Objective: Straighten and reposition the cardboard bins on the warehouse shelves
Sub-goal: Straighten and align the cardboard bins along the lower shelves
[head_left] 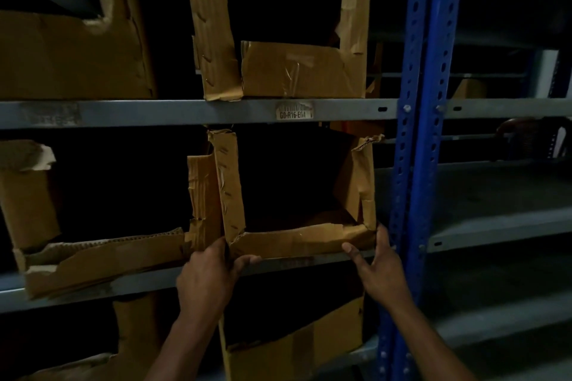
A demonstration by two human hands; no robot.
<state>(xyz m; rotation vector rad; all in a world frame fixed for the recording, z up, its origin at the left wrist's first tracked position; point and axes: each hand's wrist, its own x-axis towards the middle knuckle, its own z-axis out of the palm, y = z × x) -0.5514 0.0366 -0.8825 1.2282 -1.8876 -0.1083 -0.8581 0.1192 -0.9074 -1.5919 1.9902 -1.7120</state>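
A worn, open-fronted cardboard bin [297, 240] sits on the middle shelf [130, 286], tight against the blue upright. My left hand [210, 275] grips its lower left front corner, thumb across the front lip. On the lower right corner rests my right hand [379, 269], thumb on the front lip and fingers round the side. To its left a torn, sagging bin [102, 260] hangs over the shelf edge. On the upper shelf stand a taped bin [301, 71] and a larger bin [71, 56]. Another bin [294, 349] sits on the shelf below.
A blue perforated steel upright [416, 164] rises just right of my right hand. The grey upper shelf beam [185, 113] carries a location label [294, 111]. Grey shelves [495, 226] of the neighbouring bay extend right. The bin interiors are dark.
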